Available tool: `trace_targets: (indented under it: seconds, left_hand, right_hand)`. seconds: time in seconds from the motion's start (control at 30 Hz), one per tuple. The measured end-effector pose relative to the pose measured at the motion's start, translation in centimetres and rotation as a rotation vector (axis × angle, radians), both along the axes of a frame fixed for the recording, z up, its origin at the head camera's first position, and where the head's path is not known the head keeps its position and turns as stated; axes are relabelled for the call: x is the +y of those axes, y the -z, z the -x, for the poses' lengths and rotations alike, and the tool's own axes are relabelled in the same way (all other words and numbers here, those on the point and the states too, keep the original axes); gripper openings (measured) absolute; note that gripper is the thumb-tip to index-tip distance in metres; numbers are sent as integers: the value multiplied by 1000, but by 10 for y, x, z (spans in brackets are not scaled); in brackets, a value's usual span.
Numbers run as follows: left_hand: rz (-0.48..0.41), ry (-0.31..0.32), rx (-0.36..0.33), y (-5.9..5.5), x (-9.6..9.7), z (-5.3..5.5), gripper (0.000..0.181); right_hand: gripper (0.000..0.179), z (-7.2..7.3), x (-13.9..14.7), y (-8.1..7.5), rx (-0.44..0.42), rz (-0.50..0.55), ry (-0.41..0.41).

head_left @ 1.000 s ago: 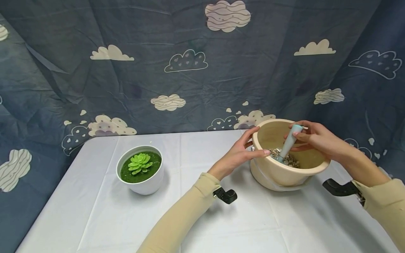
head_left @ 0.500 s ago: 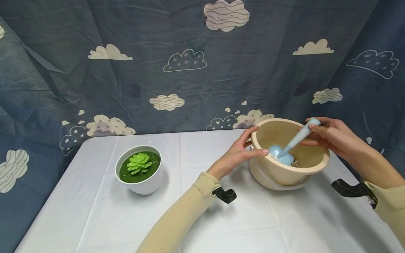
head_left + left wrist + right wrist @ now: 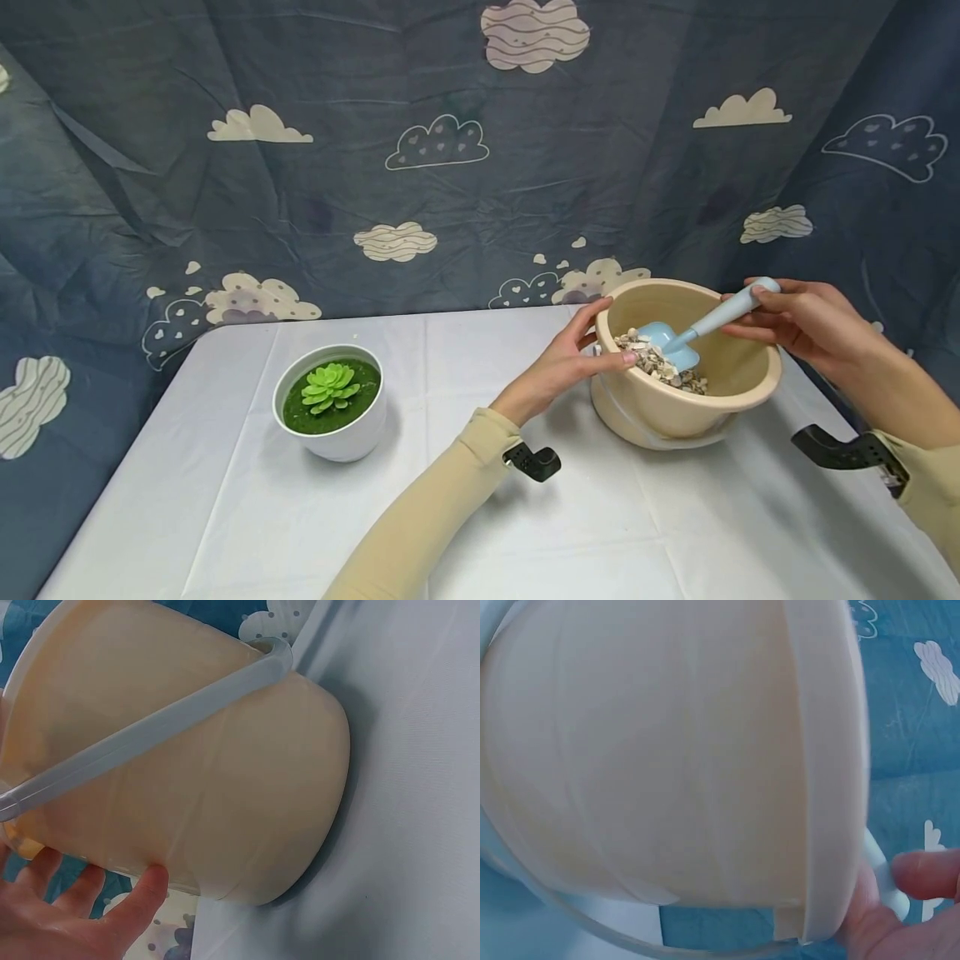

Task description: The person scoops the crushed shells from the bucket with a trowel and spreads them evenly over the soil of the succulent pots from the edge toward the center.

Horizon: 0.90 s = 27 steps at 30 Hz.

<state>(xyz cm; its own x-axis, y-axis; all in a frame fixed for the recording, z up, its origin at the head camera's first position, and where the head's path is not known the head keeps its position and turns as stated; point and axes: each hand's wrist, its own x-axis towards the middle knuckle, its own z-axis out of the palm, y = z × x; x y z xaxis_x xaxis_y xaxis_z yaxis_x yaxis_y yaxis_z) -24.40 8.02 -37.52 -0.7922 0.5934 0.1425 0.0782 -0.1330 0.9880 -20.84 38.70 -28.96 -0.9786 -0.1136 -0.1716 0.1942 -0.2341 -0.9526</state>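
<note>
My right hand (image 3: 795,321) grips the handle of a light blue scoop (image 3: 723,315), whose blade rests among small pale and brown pebbles (image 3: 660,362) inside a cream bucket (image 3: 660,421). The left hand (image 3: 558,367) holds this bucket at its left side, thumb over the rim and the other fingers round the outside. In the left wrist view, the left hand's fingers (image 3: 142,904) touch the bucket wall below its hanging pale handle (image 3: 150,735). The right wrist view shows the bucket's outside (image 3: 675,750); the bucket hides most of the scoop there.
A white pot (image 3: 345,442) with a green succulent (image 3: 330,387) stands on the left of the table. White cloth (image 3: 525,542) covers the table, and a dark blue cloud-printed curtain (image 3: 315,200) hangs behind it.
My right hand has moved right, drawing the scoop's handle lower toward the bucket's right rim. Its blade has come up into view, and more pebbles show. The left hand stays on the bucket.
</note>
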Motion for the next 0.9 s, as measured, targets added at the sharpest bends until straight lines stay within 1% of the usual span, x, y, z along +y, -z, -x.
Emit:
trace_targets:
  seconds: [0.13,0.2,0.37,0.47,0.6,0.7,0.8,0.9]
  left_hand:
    - [-3,0,1,0,0,0,81]
    - [-2,-2,-1,0,0,0,81]
    - [5,-6,-5,0,1,0,82]
    - [11,-8,-10,0,1,-1,82]
    - [16,-7,-11,-1,0,-2,82]
    - [16,-6,-11,-2,0,-2,83]
    - [16,-5,-8,-2,0,-2,83]
    - [19,-7,-2,-1,0,-3,82]
  right_hand:
    - [9,-2,1,-3,-56,26,76]
    - [9,-5,3,-4,-72,56,99]
    - [7,-11,9,0,-91,158,188]
    - [10,-15,15,5,-92,254,242]
    - [16,-22,21,14,-79,447,264]
    - [17,-27,21,20,-52,557,263]
    - [18,-31,19,23,-11,615,260]
    - [18,-34,17,26,19,639,262]
